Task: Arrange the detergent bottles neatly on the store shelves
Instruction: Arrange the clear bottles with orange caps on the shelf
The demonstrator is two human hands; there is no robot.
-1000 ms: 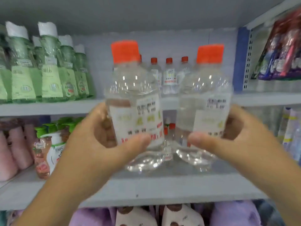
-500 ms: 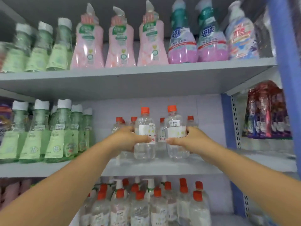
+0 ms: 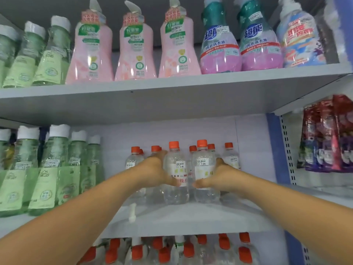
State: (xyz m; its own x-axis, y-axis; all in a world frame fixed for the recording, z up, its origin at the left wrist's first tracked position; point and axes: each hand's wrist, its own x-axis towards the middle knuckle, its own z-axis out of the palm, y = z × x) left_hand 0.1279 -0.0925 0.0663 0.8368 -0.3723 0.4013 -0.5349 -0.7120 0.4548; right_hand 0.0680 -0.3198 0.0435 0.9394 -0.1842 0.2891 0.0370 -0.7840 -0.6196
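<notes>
Middle shelf (image 3: 191,217): left hand (image 3: 154,174) grip closed around one clear bottle (image 3: 175,169); right hand (image 3: 221,176) likewise around its neighbour (image 3: 204,165) (orange caps, side by side, upright).

I've got two clear detergent bottles with orange caps, one in my left hand (image 3: 154,173) and one in my right hand (image 3: 221,178). The left bottle (image 3: 174,169) and the right bottle (image 3: 203,169) stand upright, side by side and just about touching, bases on the middle shelf (image 3: 181,219), white labels and price stickers facing me.
</notes>
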